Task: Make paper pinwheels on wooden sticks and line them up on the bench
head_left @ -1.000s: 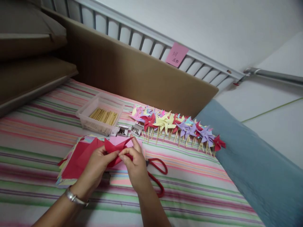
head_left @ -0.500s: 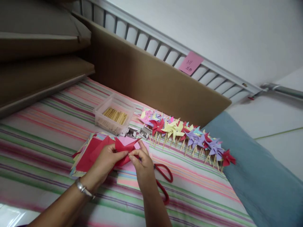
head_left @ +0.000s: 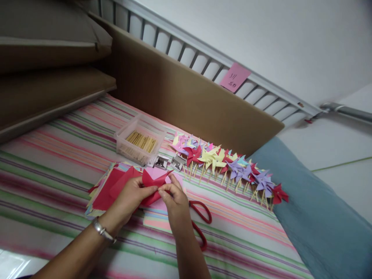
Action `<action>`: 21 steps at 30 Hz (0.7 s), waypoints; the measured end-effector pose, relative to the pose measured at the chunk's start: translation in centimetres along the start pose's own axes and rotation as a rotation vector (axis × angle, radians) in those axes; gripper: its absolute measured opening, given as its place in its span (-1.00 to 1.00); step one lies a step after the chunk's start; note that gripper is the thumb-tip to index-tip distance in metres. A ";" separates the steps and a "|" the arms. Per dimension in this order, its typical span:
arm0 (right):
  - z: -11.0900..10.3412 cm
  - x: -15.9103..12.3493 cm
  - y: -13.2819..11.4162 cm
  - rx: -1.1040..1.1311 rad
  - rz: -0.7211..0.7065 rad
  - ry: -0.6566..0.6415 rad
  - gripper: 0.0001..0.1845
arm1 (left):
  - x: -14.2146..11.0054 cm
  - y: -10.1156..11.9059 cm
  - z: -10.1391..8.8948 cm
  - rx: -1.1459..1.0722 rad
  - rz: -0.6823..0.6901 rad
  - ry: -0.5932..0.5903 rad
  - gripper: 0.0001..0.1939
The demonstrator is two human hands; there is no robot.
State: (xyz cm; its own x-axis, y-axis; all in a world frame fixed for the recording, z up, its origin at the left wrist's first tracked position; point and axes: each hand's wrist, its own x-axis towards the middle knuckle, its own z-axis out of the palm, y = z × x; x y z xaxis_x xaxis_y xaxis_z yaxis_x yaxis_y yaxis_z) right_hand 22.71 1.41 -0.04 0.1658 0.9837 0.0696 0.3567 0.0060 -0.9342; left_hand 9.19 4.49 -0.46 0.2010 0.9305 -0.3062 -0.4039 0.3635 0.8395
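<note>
With left hand [head_left: 133, 194] and right hand [head_left: 175, 198] pinching the red paper [head_left: 154, 180], I should keep its bend uncreased — light, even pressure.

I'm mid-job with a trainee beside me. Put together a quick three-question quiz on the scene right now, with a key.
1. Multiple choice: what do the left hand and right hand hold between them?
A) a purple paper pinwheel
B) a bent red paper sheet
C) a yellow paper pinwheel

2. True or false: the scissors with red loop handles lie on the striped cloth, their handles to the right of the right hand.

3. Short answer: what is inside the rectangular translucent plastic box?

Key: 1. B. 2. True. 3. A pile of slim yellowish sticks.
</note>
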 end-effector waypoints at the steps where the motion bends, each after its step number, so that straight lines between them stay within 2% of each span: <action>1: 0.0 0.0 0.0 0.001 -0.003 0.005 -0.90 | 0.0 -0.1 -0.1 0.005 0.001 -0.003 -0.83; 7: 0.2 0.2 0.4 0.017 0.023 0.007 -0.89 | 0.7 -0.9 -0.6 0.047 0.012 -0.044 -0.83; 12: 0.2 0.3 0.5 0.052 0.070 -0.018 -0.88 | 0.7 -0.8 -0.6 0.063 0.058 -0.060 -0.85; 16: 0.2 0.3 0.3 0.043 0.088 -0.034 -0.88 | 0.4 -0.5 -0.5 0.060 0.054 -0.037 -0.87; 21: 0.1 0.3 0.2 0.047 0.097 -0.021 -0.88 | 0.5 -0.6 -0.5 0.065 0.059 -0.067 -0.84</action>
State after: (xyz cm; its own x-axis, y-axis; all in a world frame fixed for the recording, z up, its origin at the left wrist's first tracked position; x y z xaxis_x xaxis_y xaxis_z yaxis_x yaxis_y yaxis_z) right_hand 22.72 1.69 -0.23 0.1784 0.9835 -0.0289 0.2958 -0.0817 -0.9518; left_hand 9.07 4.82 -1.34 0.2391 0.9442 -0.2264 -0.3585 0.3026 0.8832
